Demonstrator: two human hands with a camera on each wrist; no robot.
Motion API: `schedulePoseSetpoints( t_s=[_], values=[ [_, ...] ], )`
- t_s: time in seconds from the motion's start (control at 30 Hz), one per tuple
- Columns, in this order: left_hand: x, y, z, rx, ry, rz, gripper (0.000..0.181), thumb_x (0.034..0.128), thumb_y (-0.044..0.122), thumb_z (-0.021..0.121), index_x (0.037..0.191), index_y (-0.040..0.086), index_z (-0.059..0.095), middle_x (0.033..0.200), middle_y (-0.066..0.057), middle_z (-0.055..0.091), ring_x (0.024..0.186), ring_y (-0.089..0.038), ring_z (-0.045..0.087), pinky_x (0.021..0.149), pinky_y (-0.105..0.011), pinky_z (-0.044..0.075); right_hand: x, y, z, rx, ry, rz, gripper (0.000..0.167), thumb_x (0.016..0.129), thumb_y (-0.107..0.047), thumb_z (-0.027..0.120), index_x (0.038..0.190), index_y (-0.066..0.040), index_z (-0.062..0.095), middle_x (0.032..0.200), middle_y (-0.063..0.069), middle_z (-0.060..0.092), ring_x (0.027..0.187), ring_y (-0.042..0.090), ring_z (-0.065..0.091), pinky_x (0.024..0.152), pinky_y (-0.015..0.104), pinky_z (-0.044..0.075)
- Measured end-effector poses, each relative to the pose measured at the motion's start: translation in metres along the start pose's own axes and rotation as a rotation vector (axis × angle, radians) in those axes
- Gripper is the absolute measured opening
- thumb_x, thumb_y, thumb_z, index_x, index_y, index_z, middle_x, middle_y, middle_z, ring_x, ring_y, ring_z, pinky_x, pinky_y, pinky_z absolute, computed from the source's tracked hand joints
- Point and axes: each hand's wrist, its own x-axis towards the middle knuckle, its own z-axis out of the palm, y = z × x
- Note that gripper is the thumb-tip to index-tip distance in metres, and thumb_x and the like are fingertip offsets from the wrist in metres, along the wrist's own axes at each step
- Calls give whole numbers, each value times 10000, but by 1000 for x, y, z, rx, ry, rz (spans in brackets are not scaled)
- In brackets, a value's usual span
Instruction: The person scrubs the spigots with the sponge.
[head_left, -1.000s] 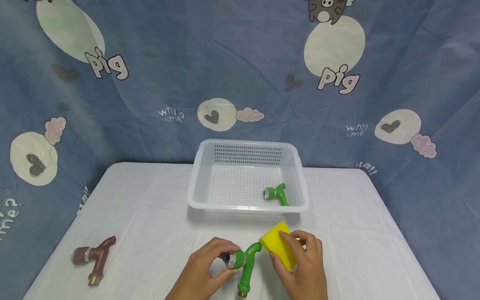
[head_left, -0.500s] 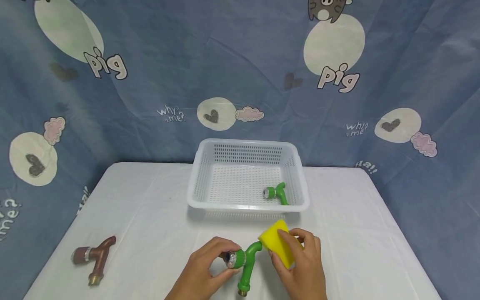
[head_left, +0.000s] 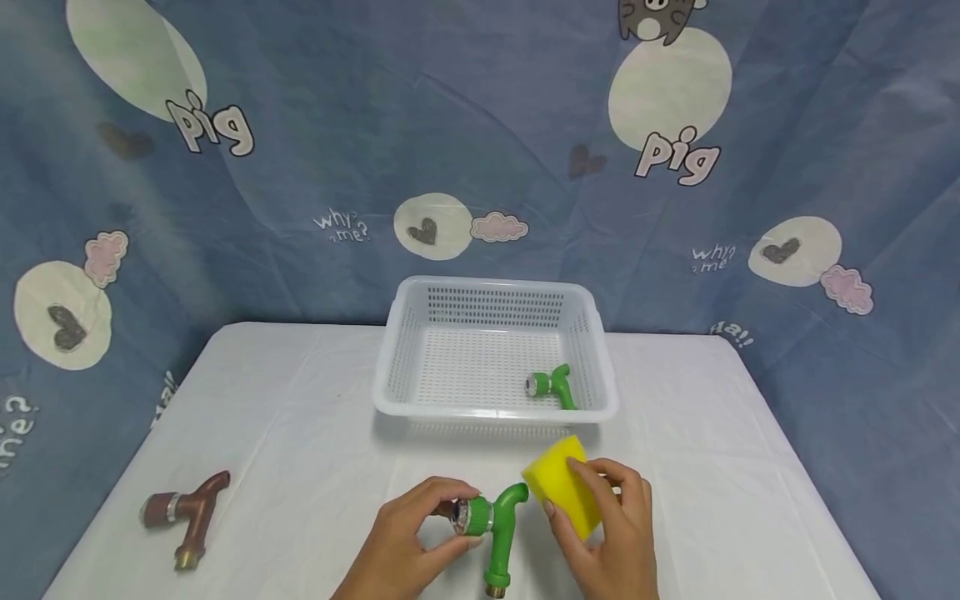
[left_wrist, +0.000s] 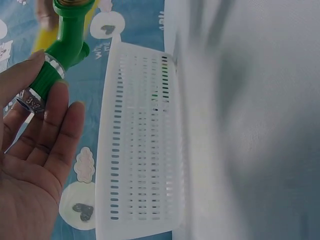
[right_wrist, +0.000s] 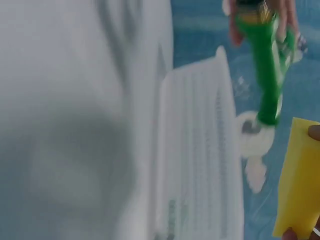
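Observation:
My left hand (head_left: 411, 537) pinches the ribbed knob end of a green faucet (head_left: 504, 533) between thumb and fingers. The faucet's curved spout points up and right, its brass threaded end down. My right hand (head_left: 618, 533) grips a yellow sponge (head_left: 564, 486) just right of the spout; a narrow gap seems to lie between sponge and spout. In the left wrist view the green faucet (left_wrist: 70, 35) hangs from my fingertips. The right wrist view catches the sponge (right_wrist: 300, 175) at its right edge, with fingertips on both ends of it.
Behind the hands, a white plastic basket (head_left: 495, 415) stands on the white-covered table (head_left: 300, 433). Inside its right corner lies another green faucet (head_left: 553, 386). A copper-coloured faucet (head_left: 197, 518) lies at the table's left. A blue printed curtain (head_left: 525, 100) hangs behind.
The left hand has shifted the green faucet slightly right and turned it a little. The right hand's sponge dipped slightly, then moved up and right, away from the spout.

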Motion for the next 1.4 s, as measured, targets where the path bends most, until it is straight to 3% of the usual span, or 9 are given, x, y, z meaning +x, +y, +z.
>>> schedulePoseSetpoints(
  t_s=[0.17,0.23,0.4,0.5,0.8,0.93,1.03,1.23,1.4],
  values=[
    [2,-1,3,3,-2,15,473,839,113,897,1250,193,676,1188,118,672,924,-60,675,796,-261,615,-4,-8,6,32,-36,-105,486,996,-489,680,1303,-113,697,1226,107,572,1017,211,452,778,239,400],
    [3,-1,4,8,1,20,479,841,123,897,1257,204,673,1193,121,671,935,-60,675,810,-243,608,-5,-6,9,16,-36,-122,466,976,-444,723,1309,-119,694,1229,105,570,1008,214,451,773,228,402],
    [2,1,3,17,18,-3,492,836,142,904,1255,246,669,1184,138,668,911,-52,677,816,-247,610,-4,5,9,-38,-4,-79,611,729,-174,900,1304,-133,699,1232,99,574,1031,222,464,809,203,403],
    [2,2,2,2,32,-32,468,844,190,901,1248,255,674,1165,142,680,893,-56,685,811,-270,619,-4,11,8,-56,10,-52,644,698,-131,931,1301,-129,704,1223,107,579,1035,228,468,817,216,399],
    [-1,5,2,-54,92,-215,416,834,282,908,1189,309,692,1026,173,732,831,-69,717,777,-388,639,-5,2,-1,125,29,-37,542,904,-276,833,1380,-83,659,1266,124,575,1142,231,519,924,159,427],
    [-3,5,4,-69,120,-232,361,873,240,881,1171,290,683,981,166,749,796,-77,724,750,-362,632,-10,-9,1,180,28,-77,580,898,-269,842,1404,-74,637,1290,124,571,1120,217,556,932,153,460],
    [-4,6,4,-89,126,-219,317,908,204,847,1164,269,671,973,151,761,777,-84,730,726,-319,617,-14,-13,4,169,31,-76,588,898,-285,841,1409,-80,635,1301,126,566,1108,212,549,907,158,459],
    [-6,7,1,-142,101,-234,171,988,123,740,1113,192,645,890,133,768,711,-92,731,683,-290,575,-12,-7,10,40,45,-68,571,1010,-541,614,1365,-97,667,1301,152,575,1050,222,491,809,200,428],
    [-6,8,1,-197,118,-282,59,1057,97,627,1012,133,613,758,98,755,627,-111,719,623,-340,625,-11,-1,10,30,60,-58,571,1004,-542,622,1329,-77,684,1292,166,591,1008,234,468,786,242,401]
  ],
)
